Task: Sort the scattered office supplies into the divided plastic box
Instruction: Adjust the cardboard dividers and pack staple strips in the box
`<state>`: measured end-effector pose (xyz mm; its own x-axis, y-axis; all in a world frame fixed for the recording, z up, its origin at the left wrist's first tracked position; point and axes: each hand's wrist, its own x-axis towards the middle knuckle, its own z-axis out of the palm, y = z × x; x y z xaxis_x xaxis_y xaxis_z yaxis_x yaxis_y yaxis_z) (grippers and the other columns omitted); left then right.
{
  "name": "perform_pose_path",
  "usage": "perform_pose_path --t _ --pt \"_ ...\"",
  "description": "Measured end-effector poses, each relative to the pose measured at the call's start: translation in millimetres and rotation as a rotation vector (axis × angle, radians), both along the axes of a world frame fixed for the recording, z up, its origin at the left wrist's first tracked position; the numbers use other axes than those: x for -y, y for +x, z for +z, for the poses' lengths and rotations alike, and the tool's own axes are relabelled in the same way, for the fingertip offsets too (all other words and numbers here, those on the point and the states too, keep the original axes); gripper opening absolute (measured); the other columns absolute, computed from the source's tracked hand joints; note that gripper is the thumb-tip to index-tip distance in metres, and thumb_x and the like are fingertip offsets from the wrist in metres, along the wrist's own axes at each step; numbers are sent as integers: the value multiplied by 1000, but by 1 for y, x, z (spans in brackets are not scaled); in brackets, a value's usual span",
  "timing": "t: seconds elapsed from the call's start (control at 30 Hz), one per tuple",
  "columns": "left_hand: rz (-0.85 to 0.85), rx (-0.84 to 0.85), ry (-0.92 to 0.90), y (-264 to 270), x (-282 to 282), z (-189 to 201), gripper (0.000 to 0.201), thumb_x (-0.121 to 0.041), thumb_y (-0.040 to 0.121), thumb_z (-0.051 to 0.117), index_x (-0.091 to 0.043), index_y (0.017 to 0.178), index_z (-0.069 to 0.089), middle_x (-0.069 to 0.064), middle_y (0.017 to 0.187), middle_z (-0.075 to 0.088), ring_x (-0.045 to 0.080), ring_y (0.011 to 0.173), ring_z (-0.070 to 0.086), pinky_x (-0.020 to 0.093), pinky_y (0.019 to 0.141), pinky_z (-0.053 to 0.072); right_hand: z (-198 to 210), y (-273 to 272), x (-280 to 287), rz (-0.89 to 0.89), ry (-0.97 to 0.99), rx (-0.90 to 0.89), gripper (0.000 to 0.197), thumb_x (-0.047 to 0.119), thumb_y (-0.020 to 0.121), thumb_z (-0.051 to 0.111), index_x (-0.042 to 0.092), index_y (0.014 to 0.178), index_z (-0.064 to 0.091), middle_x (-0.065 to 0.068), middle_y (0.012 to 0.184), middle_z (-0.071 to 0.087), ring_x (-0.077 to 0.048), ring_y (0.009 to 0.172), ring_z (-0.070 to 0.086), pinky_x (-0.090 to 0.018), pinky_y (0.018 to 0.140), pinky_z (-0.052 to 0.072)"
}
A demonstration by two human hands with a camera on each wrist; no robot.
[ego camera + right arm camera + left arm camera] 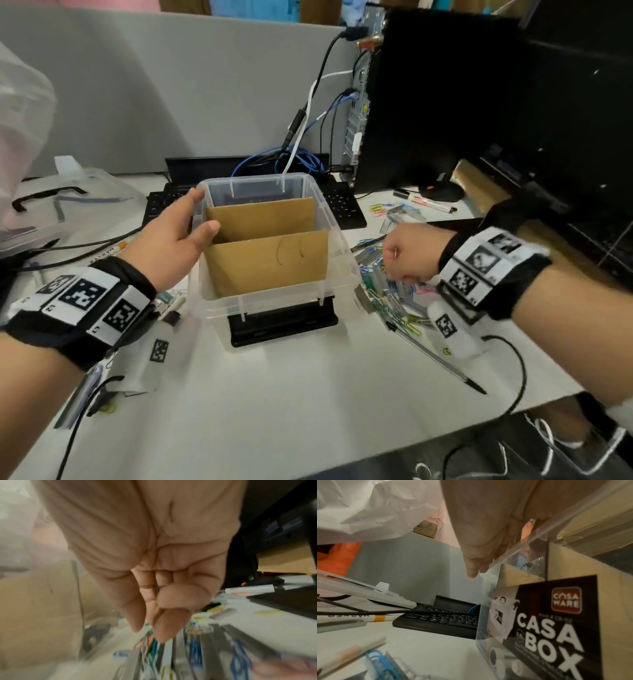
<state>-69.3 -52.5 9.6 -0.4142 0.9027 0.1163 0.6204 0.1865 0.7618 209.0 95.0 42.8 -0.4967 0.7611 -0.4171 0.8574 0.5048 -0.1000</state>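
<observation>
The clear plastic box (274, 298) with two brown cardboard dividers (267, 263) stands mid-table on a black base. My left hand (203, 212) grips its left wall, thumb inside and fingers outside; the left wrist view shows the fingers (476, 566) along the rim (539, 534). To the right of the box, my right hand (394, 260) is bunched over a pile of coloured paper clips (387, 301) and grey staple strips. In the blurred right wrist view, thumb and fingertips (154, 627) pinch together on clips (150, 646) from the pile.
A black pen (442, 359) lies near the table's front right. A white marker (431, 202) lies by the computer tower (428, 102). A keyboard (342, 205) and cables sit behind the box. The box lid (68, 205) and another marker (116, 246) lie at the left.
</observation>
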Motion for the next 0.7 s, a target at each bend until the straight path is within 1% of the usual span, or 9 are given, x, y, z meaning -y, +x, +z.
perform_pose_path --t 0.07,0.1,0.17,0.23,0.3,0.37,0.43,0.57,0.7 --pt "14 3 5 4 0 2 58 -24 98 48 -26 150 23 -7 151 32 -2 123 30 26 108 26 -19 -6 1 51 25 53 7 13 85 63 7 89 66 -7 83 69 -11 65 64 -22 60 55" --pt "15 3 4 5 0 3 57 -24 98 48 -26 150 23 -6 151 31 -2 122 30 25 106 25 -27 -10 1 76 56 74 7 12 86 61 9 90 65 -10 93 70 -17 80 66 -27 72 56" --pt "27 -8 -9 6 1 4 57 -24 98 47 -26 150 23 -6 152 31 -2 121 30 25 106 26 -39 -17 -4 87 117 69 10 11 87 58 10 93 64 -10 104 67 -25 95 64 -31 81 54" --pt "33 -12 -19 6 1 5 57 -24 98 47 -26 150 23 -6 152 30 0 124 31 29 109 27 -46 -20 -8 69 117 8 14 14 83 64 10 96 63 -8 103 66 -24 91 62 -30 77 52" --pt "35 -28 -28 5 1 5 58 -25 98 47 -26 150 22 -7 154 27 6 134 31 32 113 26 -51 -21 -10 66 33 -56 35 22 70 78 15 99 59 -2 98 62 -21 87 58 -30 75 51" --pt "33 -56 -34 3 0 4 58 -26 98 47 -25 150 23 -6 156 21 12 141 27 35 116 23 -52 -20 -8 110 -54 -22 60 26 59 85 21 109 53 2 104 60 -20 94 58 -33 82 53" --pt "25 -72 -31 2 0 3 57 -26 98 47 -24 150 24 -5 157 19 12 142 23 35 117 21 -52 -18 -7 159 -77 74 76 24 58 86 24 122 45 0 111 57 -20 96 56 -35 83 53" --pt "11 -90 -27 0 -1 0 57 -26 98 47 -23 150 23 -5 157 17 10 143 19 33 118 18 -54 -15 -7 211 -34 106 80 22 58 85 27 125 42 0 108 44 -21 95 51 -36 82 52" --pt "15 -65 -20 -1 -1 0 57 -25 98 48 -25 149 24 -7 157 17 9 143 19 34 118 18 -56 -14 -8 248 -7 65 70 27 61 82 26 122 48 3 109 42 -18 97 48 -32 84 49"
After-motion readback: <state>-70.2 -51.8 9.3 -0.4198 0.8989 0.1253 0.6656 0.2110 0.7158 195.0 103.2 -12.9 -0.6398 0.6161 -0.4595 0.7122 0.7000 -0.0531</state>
